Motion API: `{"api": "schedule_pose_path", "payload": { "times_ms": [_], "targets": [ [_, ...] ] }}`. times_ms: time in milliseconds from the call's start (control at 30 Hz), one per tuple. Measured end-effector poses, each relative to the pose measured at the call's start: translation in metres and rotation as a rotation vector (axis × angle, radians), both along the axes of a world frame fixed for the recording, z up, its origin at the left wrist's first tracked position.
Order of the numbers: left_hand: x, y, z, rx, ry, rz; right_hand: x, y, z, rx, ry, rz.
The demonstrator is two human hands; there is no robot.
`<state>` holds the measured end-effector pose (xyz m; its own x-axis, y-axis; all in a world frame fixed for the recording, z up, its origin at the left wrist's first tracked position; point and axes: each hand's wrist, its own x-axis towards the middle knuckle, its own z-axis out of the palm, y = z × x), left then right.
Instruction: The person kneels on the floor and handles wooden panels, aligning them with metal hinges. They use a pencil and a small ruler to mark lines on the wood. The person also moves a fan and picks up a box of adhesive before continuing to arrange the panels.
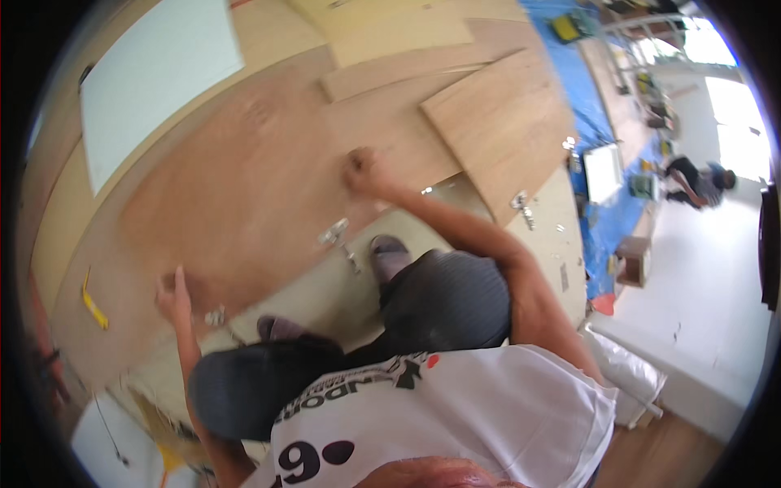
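Observation:
A reddish-brown wood panel (236,179) lies in front of me, its surface and edges smeared by motion. At its near left edge is my left hand (174,299), fingers curled and thumb pointing up. My right hand (368,174) is closed like a fist by the panel's right side. What either hand grips, if anything, is hidden or too blurred to name. Shiny metal pieces like hinges (335,234) lie by the near edge, between the panel and my foot. A smaller metal piece (215,315) is near my left hand. Left of that hand lies a yellow utility knife (95,309).
A loose plywood board (504,122) lies to the right, with more metal hardware (523,208) beside it. A white sheet (163,81) is at the far left. A blue tarp (598,220) carries several things. Another person (701,182) is at the far right.

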<state>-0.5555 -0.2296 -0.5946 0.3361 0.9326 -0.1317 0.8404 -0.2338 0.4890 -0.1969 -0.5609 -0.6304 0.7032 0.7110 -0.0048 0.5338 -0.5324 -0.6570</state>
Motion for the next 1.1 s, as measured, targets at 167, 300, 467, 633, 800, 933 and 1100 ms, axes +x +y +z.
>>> {"api": "schedule_pose_path", "payload": {
  "times_ms": [167,300,467,633,800,933,1100],
  "targets": [
    [0.036,0.002,0.007,-0.038,0.094,0.148,0.034,0.011,0.019,-0.091,0.238,-0.013],
    [0.029,0.010,0.003,-0.018,0.134,0.131,0.069,0.040,0.030,-0.362,0.610,0.066],
    [0.027,0.011,0.010,-0.182,0.080,0.111,0.097,0.061,0.048,-0.658,0.745,0.142],
    [0.039,0.017,0.015,-0.303,-0.031,0.158,0.082,0.045,0.043,-0.627,0.787,0.000],
    [0.005,0.046,-0.006,-0.364,-0.223,-0.029,0.085,0.052,0.059,-0.813,0.789,0.161],
    [0.014,0.062,0.018,-0.335,0.071,-0.217,0.113,0.068,0.080,-0.859,0.500,0.217],
    [0.067,0.124,0.038,0.072,0.283,-0.521,0.148,0.101,0.024,-0.368,-0.131,-0.018]
  ]
}}
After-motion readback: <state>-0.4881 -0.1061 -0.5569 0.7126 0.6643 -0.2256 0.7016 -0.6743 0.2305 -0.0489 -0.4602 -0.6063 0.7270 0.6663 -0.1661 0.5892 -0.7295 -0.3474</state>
